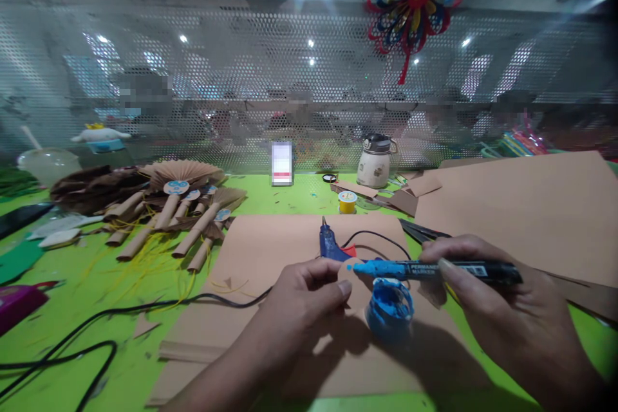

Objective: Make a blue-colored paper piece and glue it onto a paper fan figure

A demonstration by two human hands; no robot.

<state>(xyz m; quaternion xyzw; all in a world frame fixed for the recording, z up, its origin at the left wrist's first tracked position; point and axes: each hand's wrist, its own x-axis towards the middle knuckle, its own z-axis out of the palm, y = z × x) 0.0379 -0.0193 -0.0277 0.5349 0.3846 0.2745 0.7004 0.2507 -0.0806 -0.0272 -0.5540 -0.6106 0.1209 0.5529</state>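
Between its thumb and fingers, my left hand (313,296) pinches a small round brown paper disc (356,280) with a blue dot on it. My right hand (502,309) is closed around a black permanent marker (463,270) whose front end is coated in blue paint. The marker's tip is at the disc, beside the dot. Below the marker stands an open blue paint pot (390,315), its rim smeared with paint. Behind my hands a blue glue gun (330,241) rests on brown paper (270,244), partly hidden by my left hand.
Several paper fans (176,187) with yellow strings lie at the left. A black cable (145,304) crosses the green table (261,190). Toward the back are a yellow thread spool (347,203), a phone (282,163) and a white flask (374,164). Scissors (420,232) and large brown paper (521,206) lie right.
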